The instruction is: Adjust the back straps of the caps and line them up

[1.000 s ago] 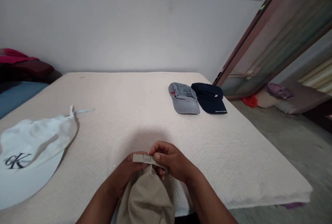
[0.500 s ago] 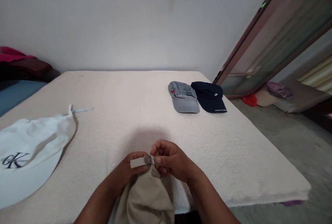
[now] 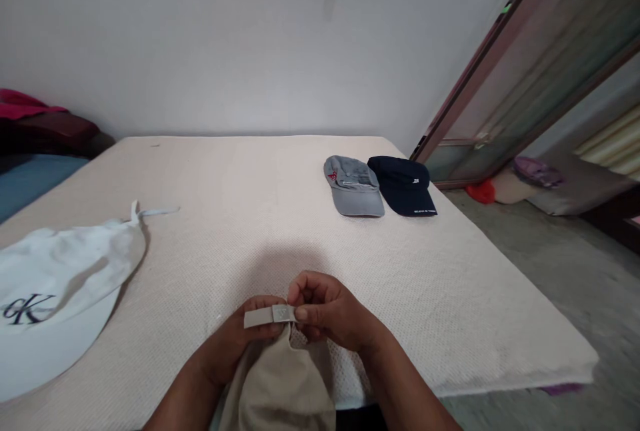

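A beige cap hangs from my hands at the front edge of the bed, its back strap upward. On the strap sits a square metal buckle, with the strap's loose end pointing left. My left hand is closed on the cap's back edge, its fingers partly behind the strap. Thumb and fingers of my right hand pinch the strap just right of the buckle. The cap's brim is out of sight.
A white cap with black letters lies at the left. A grey cap and a navy cap lie side by side at the back right of the bed. Behind stands a white wall, with a doorway at the right.
The buckle has turned flatter toward me and shifted slightly left with the strap's loose end. Both hands keep their hold, and the other caps lie as before.
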The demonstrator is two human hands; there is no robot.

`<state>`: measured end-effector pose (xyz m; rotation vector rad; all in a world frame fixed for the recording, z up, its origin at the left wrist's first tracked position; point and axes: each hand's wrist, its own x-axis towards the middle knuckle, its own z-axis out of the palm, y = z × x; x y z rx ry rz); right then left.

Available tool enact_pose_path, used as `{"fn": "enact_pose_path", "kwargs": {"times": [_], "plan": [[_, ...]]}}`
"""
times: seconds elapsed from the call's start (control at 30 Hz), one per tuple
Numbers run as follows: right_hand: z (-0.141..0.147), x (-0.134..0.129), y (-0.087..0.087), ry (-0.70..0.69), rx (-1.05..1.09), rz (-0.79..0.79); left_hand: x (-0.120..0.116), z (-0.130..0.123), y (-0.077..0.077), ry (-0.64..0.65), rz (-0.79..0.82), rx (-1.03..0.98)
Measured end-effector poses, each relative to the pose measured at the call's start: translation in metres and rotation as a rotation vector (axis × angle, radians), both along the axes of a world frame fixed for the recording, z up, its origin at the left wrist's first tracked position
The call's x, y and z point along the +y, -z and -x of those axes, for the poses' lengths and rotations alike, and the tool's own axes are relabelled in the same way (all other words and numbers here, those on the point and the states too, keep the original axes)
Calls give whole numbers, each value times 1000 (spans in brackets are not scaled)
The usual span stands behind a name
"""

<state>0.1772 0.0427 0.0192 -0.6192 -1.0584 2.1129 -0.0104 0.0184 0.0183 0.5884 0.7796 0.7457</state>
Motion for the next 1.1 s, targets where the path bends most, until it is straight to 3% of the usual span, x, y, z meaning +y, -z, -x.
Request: {"fn": "enact_pose_path", "kwargs": {"times": [0.27, 0.57, 0.8, 1.1], "plan": [[-1, -1, -5, 23, -34, 9, 1, -5, -3, 14, 46, 26], [-3, -1, -3, 21, -64, -3, 3, -9, -10, 116, -68, 17], [-1, -1, -7, 7, -121, -6, 1, -5, -9, 92, -36, 133], [-1, 4, -6, -36, -262, 14, 1, -8, -9, 163, -166, 231]]}}
